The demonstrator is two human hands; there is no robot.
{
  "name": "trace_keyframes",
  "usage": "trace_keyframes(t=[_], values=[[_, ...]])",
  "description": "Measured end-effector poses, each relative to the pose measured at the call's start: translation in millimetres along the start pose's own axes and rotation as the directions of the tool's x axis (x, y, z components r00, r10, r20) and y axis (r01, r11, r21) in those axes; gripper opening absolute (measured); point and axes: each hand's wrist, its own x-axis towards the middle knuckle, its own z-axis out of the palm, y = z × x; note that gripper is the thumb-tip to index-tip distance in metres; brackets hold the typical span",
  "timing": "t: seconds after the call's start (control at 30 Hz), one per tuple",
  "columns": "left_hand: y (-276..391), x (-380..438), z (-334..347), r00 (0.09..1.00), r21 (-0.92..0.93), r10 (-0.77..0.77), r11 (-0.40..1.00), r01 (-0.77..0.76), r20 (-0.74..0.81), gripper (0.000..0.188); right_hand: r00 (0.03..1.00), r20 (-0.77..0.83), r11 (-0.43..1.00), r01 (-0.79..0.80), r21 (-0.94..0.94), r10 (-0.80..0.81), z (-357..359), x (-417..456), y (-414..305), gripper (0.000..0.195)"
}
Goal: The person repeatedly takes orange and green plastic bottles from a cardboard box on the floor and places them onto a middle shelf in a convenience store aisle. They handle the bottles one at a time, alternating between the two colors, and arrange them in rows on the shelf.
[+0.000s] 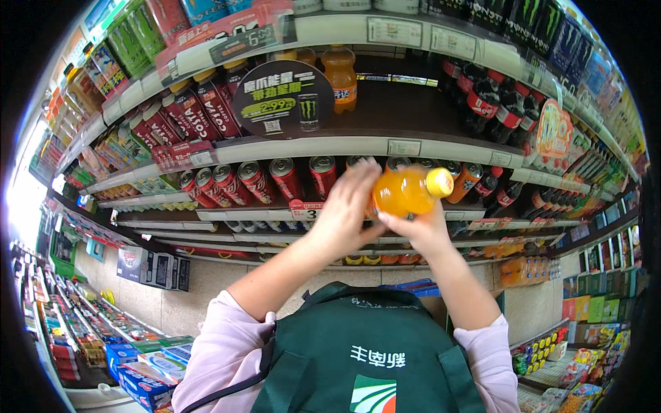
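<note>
My right hand [424, 231] grips a bottle of orange soda [403, 192] from below. The bottle is tilted, its yellow cap [440, 183] pointing to the right. My left hand [353, 199] is at the bottle's base end, blurred, with fingers extended and thumb apart. Whether it grips the base or only touches it is unclear. Behind the hands, red soda cans [285, 178] and orange cans [463, 181] line a shelf. One level up, another orange soda bottle [339, 80] stands upright beside a round black promotional sign [283, 98].
Cola bottles [485, 98] stand on the upper shelf at right, coffee bottles [214, 106] at left. Shelf edges [320, 147] carry price tags. On the floor are a shrink-wrapped pack of orange bottles [526, 271], cartons [152, 268] and a blue crate [413, 287].
</note>
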Motion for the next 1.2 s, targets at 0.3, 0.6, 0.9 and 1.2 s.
trace_keyframes(t=[0.3, 0.6, 0.9, 1.2], values=[[-90, 24, 7, 0.981, 0.360, -0.156, 0.914, 0.186, -0.112, 0.090, 0.893, 0.065, 0.853, 0.444, -0.273, -0.445, 14, 133, 7, 0.059], [-99, 20, 15, 0.995, 0.543, -0.065, 0.834, 0.096, -0.075, 0.090, 0.929, 0.045, 0.604, 0.276, -0.747, -0.369, 35, 157, -2, 0.066], [-102, 22, 25, 0.996, 0.624, -0.068, 0.776, 0.089, -0.057, 0.086, 0.973, 0.057, 0.745, 0.209, -0.633, -0.225, 28, 177, 9, 0.070], [-105, 18, 25, 0.982, 0.718, -0.186, 0.688, 0.108, 0.031, 0.086, 0.948, -0.011, 0.821, 0.269, -0.504, -0.317, -49, 16, -26, 0.052]])
